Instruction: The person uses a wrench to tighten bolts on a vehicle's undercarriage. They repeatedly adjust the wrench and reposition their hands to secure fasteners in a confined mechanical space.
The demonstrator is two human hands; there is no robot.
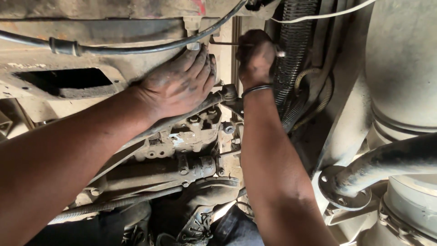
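Note:
I look up at the dusty underside of a vehicle. My left hand (180, 82), black with grease, lies flat with fingers together against a metal frame member (91, 59). My right hand (256, 57), with a thin dark band at the wrist, is closed around a slim metal tool (223, 43) whose shaft points left toward a bracket (195, 25). What the tool's tip meets is hidden behind my left fingers.
A black hose (114, 48) runs across the top. A corrugated black conduit (293, 50) hangs beside my right hand. A valve block (191, 134) and coiled line (114, 202) sit below. Large grey pipes (391, 159) and a tank (403, 59) fill the right. Boots (195, 228) show below.

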